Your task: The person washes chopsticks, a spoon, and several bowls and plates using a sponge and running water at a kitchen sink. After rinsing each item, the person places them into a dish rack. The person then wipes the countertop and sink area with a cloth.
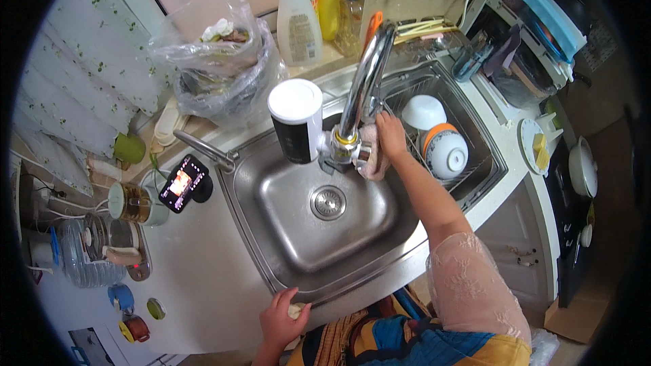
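At the front rim of the stainless steel sink (285, 244), my left hand (281, 317) curls around a small pale item (295, 310), mostly hidden by the fingers. My right hand (391, 134) reaches behind the chrome faucet (363, 81). Its fingertips are by the faucet's lever (375, 105) and against a pinkish cloth (374, 155) hanging between the two basins. Whether they grip the cloth or the lever is hidden. A white and black water filter (295, 132) is fixed to the spout. The drain strainer (328, 202) shows in the bare basin.
Bowls (446, 152) sit in a wire rack in the right basin. Behind the sink stand a pump bottle (299, 25) and a plastic bag of scraps (224, 71). A phone on a stand (184, 183), a small curved tap (203, 147) and a glass kettle (114, 239) are at left.
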`<control>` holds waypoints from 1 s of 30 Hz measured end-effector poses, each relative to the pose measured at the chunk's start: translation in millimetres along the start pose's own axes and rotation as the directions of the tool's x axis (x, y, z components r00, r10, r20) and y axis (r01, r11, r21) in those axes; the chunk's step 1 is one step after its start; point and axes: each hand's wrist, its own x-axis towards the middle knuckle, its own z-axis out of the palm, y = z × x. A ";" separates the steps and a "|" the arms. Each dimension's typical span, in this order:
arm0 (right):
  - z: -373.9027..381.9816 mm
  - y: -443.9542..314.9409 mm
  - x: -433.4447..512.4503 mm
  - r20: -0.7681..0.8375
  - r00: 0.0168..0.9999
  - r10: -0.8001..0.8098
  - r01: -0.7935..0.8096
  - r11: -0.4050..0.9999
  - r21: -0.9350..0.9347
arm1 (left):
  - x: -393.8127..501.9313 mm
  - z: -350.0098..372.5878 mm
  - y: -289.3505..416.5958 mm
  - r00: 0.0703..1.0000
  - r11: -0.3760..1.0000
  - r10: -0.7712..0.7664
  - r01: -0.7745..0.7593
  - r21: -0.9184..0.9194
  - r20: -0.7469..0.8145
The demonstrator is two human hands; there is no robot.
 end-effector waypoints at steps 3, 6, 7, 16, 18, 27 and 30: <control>2.0 6.9 -28.3 0.012 0.973 -0.232 0.232 0.973 -0.011 | -6.9 6.4 -3.2 1.000 1.000 -0.001 0.001 -0.026 -0.001; -14.2 9.5 -78.4 -0.025 0.954 -0.298 0.299 0.953 0.047 | -5.1 2.0 8.0 1.000 0.999 -0.001 0.002 -0.037 0.025; -21.5 15.7 -94.9 -0.010 0.958 -0.286 0.286 0.956 0.063 | -3.5 1.7 11.8 0.999 0.998 0.004 -0.002 -0.057 0.033; -109.4 52.2 -233.4 0.079 0.993 -0.092 0.075 0.979 0.189 | -8.8 -3.0 13.0 0.987 0.990 0.137 -0.134 -0.040 0.081; -120.4 53.5 -260.6 0.088 0.986 -0.139 0.121 0.975 0.187 | -11.4 -4.2 11.2 0.985 0.987 0.158 -0.155 -0.050 0.070; -97.8 -136.6 -292.5 0.140 0.977 -0.162 0.075 0.871 0.485 | -39.2 -30.9 -14.2 0.977 0.975 0.214 -0.215 -0.056 -0.024; -95.8 -213.3 -301.1 0.149 0.942 -0.301 0.146 0.766 0.626 | -61.6 -50.8 -35.4 0.986 0.987 0.160 -0.160 0.003 -0.040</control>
